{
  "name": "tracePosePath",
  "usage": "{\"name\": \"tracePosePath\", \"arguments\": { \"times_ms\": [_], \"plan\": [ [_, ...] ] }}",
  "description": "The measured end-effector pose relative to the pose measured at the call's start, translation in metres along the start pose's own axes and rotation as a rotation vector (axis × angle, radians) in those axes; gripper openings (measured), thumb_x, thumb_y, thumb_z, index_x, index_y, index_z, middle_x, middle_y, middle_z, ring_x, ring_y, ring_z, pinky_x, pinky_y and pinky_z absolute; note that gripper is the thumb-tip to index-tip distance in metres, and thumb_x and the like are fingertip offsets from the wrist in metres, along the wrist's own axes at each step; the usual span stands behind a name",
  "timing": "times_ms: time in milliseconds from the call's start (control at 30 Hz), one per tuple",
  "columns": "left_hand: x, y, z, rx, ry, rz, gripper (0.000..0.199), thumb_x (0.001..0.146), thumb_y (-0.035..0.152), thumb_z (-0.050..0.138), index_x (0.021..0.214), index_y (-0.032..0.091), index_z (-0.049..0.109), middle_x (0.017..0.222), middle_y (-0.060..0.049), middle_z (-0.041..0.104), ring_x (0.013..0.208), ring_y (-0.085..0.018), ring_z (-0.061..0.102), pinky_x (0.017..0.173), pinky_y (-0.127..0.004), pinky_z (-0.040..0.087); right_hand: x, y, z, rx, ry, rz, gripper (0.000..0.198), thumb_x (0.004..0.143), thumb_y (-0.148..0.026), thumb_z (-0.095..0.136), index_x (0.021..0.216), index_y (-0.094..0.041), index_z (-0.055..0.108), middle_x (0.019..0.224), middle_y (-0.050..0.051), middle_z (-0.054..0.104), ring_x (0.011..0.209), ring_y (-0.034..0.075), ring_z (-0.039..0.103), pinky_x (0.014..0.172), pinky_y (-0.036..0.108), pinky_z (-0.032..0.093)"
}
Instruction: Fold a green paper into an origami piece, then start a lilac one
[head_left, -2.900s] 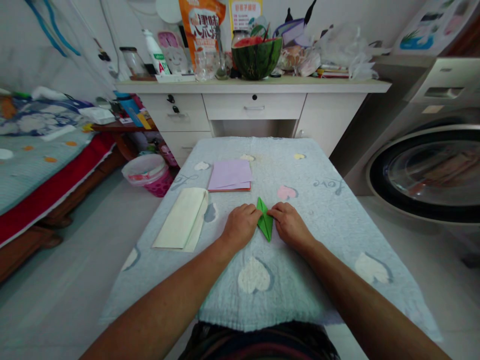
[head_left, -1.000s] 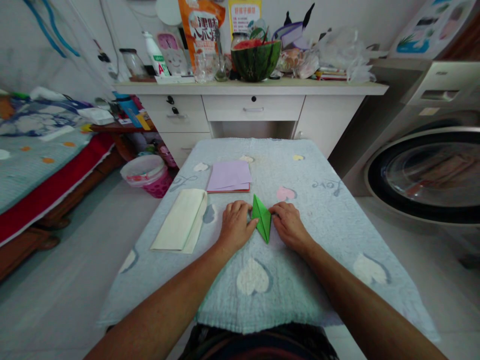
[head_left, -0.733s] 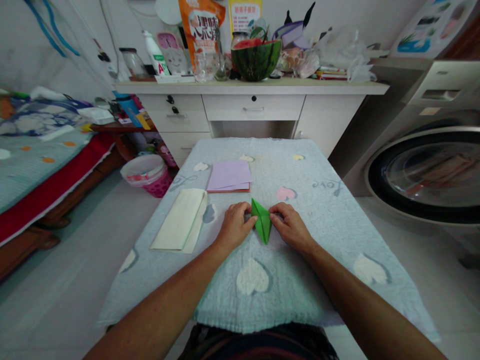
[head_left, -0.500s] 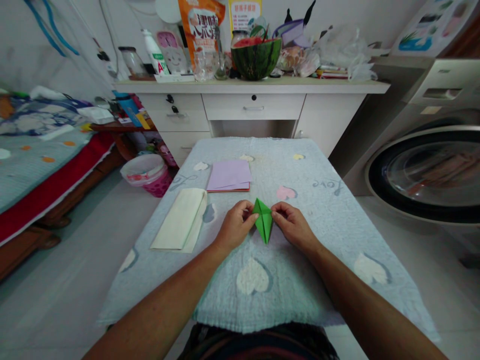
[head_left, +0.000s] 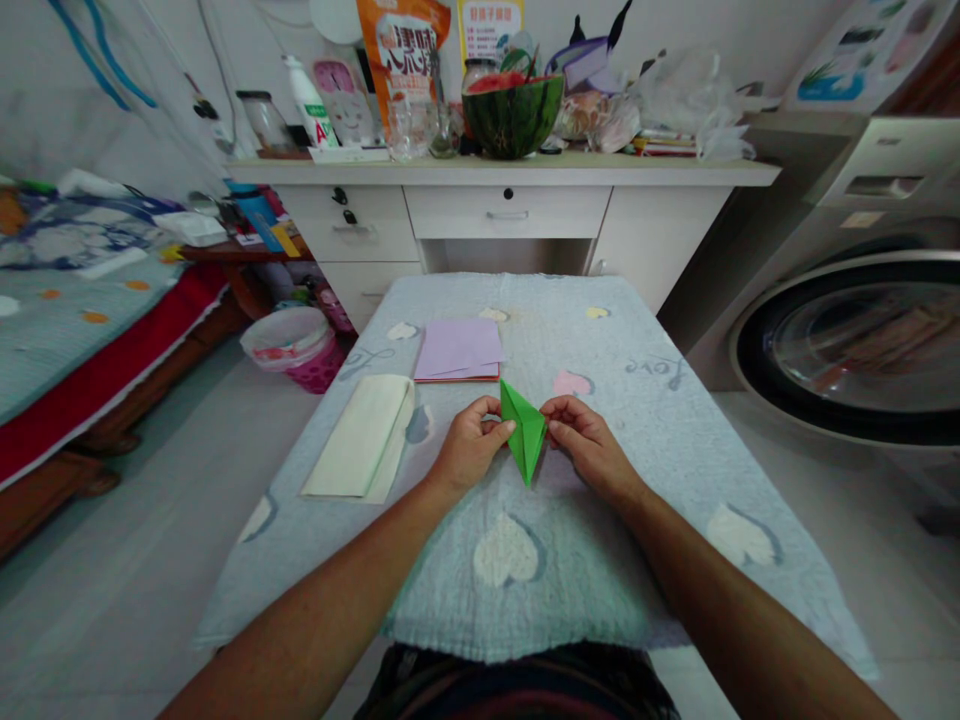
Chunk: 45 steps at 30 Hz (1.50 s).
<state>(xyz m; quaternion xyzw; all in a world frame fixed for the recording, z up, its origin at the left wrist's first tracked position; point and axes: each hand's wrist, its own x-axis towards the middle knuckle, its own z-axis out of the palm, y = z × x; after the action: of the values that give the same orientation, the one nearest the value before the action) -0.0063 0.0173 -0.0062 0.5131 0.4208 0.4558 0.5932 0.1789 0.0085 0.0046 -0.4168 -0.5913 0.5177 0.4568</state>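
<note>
Currently, the left hand [head_left: 471,445] and the right hand [head_left: 592,440] pinch opposite sides of the green folded paper [head_left: 523,430] over the tablecloth [head_left: 637,490]. The step seems to be shaping its folds; the next move probably calls for light, even pressure. In the pink bin [head_left: 316,373] is a pale liner [head_left: 262,337]; further contents are unclear.

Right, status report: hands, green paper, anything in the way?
Left hand pinches green paper; right hand holds its right corner. Paper folded, diamond-shaped. Purple sheets beyond, not blocking.

green folded paper [head_left: 525,430] | far tip | swung left and forward since moments ago
</note>
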Motion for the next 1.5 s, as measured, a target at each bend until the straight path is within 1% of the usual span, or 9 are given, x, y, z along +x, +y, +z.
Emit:
{"name": "tracePosePath", "arguments": {
  "times_ms": [133,233,567,700,833,967,1067,1133,1500],
  "plan": [
    [-0.001,0.003,0.001,-0.010,0.015,0.000,0.026,0.074,0.031,0.069,0.092,0.017,0.056,0.075,0.002,0.064,0.059,-0.009,0.056,0.057,-0.021,0.043,-0.002,0.002,0.000,-0.027,-0.092,-0.078,0.036,0.082,-0.027,0.053,0.118,-0.024,0.051,0.092,0.002,0.058,0.081,0.016,0.056,0.072,0.030,0.046],
    [-0.001,0.006,0.001,-0.016,0.022,0.017,0.023,0.073,0.028,0.068,0.090,0.017,0.058,0.072,0.003,0.062,0.056,-0.008,0.052,0.055,-0.020,0.040,-0.003,0.003,-0.001,-0.117,-0.120,-0.129,0.036,0.085,-0.029,0.053,0.121,-0.024,0.051,0.098,0.004,0.058,0.086,0.017,0.055,0.078,0.033,0.046],
    [-0.004,0.009,0.002,0.004,-0.050,-0.022,0.024,0.074,0.032,0.068,0.088,0.014,0.061,0.062,0.002,0.060,0.052,-0.009,0.051,0.053,-0.021,0.039,0.000,0.008,-0.003,-0.139,-0.078,-0.133,0.014,0.085,-0.033,0.061,0.089,-0.020,0.057,0.083,0.001,0.054,0.077,0.014,0.052,0.071,0.028,0.046],
    [-0.006,0.012,-0.001,0.029,-0.089,-0.012,0.028,0.082,0.040,0.058,0.092,0.014,0.063,0.061,0.000,0.060,0.053,-0.011,0.053,0.052,-0.022,0.038,0.000,0.004,-0.004,-0.145,-0.046,-0.125,0.014,0.083,-0.034,0.062,0.085,-0.020,0.059,0.086,0.002,0.053,0.078,0.014,0.052,0.065,0.026,0.047],
    [-0.009,0.015,-0.006,0.142,-0.149,0.083,0.026,0.082,0.030,0.053,0.100,0.015,0.065,0.070,-0.002,0.061,0.064,-0.013,0.055,0.059,-0.024,0.039,0.000,0.006,-0.004,-0.015,-0.050,-0.003,0.017,0.081,-0.035,0.064,0.085,-0.020,0.058,0.080,0.000,0.056,0.067,0.012,0.051,0.056,0.024,0.046],
    [-0.014,0.019,-0.005,0.354,-0.176,0.262,0.023,0.077,0.023,0.060,0.099,0.017,0.064,0.079,-0.001,0.056,0.071,-0.013,0.051,0.066,-0.024,0.040,0.000,0.008,-0.002,0.028,-0.025,0.007,0.017,0.080,-0.034,0.065,0.083,-0.020,0.056,0.072,-0.003,0.053,0.059,0.009,0.048,0.052,0.022,0.043],
    [-0.017,0.022,-0.001,0.421,-0.173,0.298,0.018,0.079,0.023,0.061,0.096,0.016,0.063,0.077,0.000,0.054,0.070,-0.012,0.049,0.066,-0.024,0.040,0.000,0.009,0.000,0.082,0.007,0.008,0.022,0.080,-0.032,0.065,0.093,-0.021,0.052,0.075,-0.003,0.054,0.061,0.009,0.050,0.050,0.020,0.041],
    [-0.017,0.021,0.000,0.389,-0.187,0.277,0.021,0.080,0.025,0.063,0.099,0.016,0.063,0.078,-0.001,0.055,0.071,-0.012,0.050,0.067,-0.024,0.041,0.000,0.011,0.001,0.103,0.017,0.013,0.025,0.080,-0.032,0.065,0.098,-0.023,0.050,0.078,-0.003,0.055,0.062,0.010,0.051,0.049,0.019,0.041],
    [-0.011,0.006,0.000,0.086,-0.196,0.121,0.031,0.075,0.027,0.073,0.102,0.016,0.062,0.092,-0.005,0.066,0.085,-0.015,0.061,0.081,-0.028,0.047,-0.001,0.013,0.002,-0.050,0.137,-0.014,0.018,0.078,-0.028,0.065,0.089,-0.021,0.053,0.072,-0.003,0.054,0.059,0.010,0.051,0.052,0.023,0.043]
  ]
}}
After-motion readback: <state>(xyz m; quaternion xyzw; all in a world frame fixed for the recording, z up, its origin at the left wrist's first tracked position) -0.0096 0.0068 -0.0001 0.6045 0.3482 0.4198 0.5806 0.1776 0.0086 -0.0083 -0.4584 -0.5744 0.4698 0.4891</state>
